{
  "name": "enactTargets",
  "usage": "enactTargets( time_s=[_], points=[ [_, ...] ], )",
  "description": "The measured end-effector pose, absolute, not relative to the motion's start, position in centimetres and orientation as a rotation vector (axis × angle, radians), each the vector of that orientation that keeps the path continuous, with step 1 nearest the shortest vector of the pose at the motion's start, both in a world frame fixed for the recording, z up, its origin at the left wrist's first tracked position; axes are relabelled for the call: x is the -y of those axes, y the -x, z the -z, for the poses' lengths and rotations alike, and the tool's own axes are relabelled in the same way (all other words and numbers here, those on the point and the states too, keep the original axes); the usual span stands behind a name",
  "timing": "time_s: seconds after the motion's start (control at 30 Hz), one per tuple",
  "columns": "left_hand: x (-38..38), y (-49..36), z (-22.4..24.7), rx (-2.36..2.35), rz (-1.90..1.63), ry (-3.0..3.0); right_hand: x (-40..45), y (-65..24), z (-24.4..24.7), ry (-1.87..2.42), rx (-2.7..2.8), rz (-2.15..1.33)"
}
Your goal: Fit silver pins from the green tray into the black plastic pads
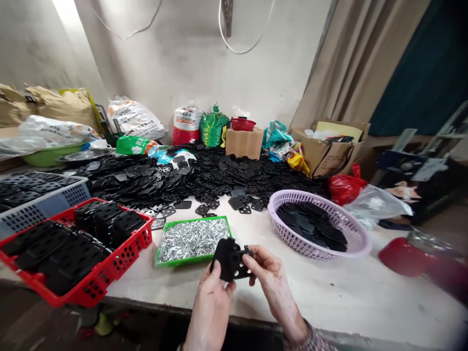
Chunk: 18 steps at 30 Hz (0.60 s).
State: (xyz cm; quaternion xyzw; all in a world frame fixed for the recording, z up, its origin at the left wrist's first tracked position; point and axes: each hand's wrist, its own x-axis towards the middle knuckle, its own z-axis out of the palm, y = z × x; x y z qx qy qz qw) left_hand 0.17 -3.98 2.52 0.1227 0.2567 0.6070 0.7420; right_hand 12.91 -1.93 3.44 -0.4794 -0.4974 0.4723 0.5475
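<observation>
Two black plates, edge to edge, in both hands!

And here they are, over the near side of the table [256,304], just beside the green tray [190,262] of small silver pins [192,240]. The left hand [212,304] has the solid plate [220,256] pinched, thumb on its face. The right hand [273,280] grips the holed plate [237,258], thumb and fingers closed near its upper corner. Lovely close work, and it looks all about alignment: a steady left, with the right making the small corrections. The little knuckles along the edges want to sit in one straight line; a tilt there could make them bind. Fingertips best kept off that joint, pressure light and even. Whether a pin sits in it, I cannot tell; the fingers crowd the view.
</observation>
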Motion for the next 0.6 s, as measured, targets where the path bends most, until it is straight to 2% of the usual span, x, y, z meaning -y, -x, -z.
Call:
enactTargets(
  time_s=[0.23, 0.6],
  points=[
    [4.8, 0.3, -2.6, -0.705, -1.299, -0.609, 1.6, -13.6, -3.7, 1.213, 1.2, -1.062],
    [5.1, -0.2, -2.6, -0.794, -1.265, -0.655, 2.1, -12.6, -3.3, 1.247, 1.265, -0.889]
  ],
)
